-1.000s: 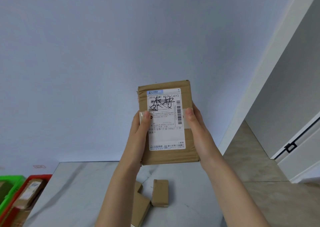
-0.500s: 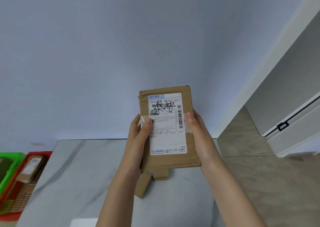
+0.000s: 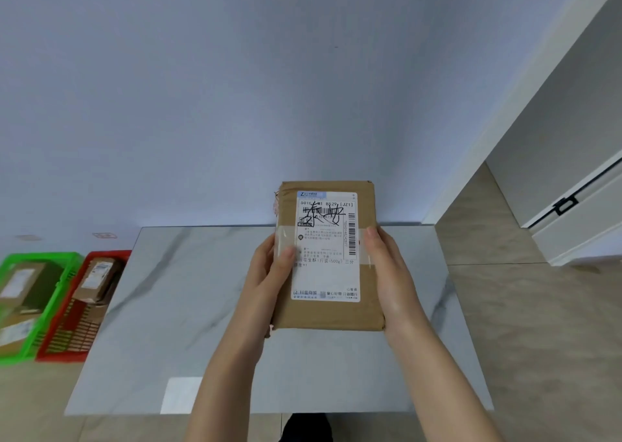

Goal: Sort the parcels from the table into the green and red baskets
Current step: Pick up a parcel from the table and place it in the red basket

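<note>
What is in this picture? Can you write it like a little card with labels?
held: brown parcel with a white label, up over the table
left hand: grips the parcel's left edge
right hand: grips its right edge
baskets: green basket and red basket, side by side, left of the table
inside: parcels in both
</note>
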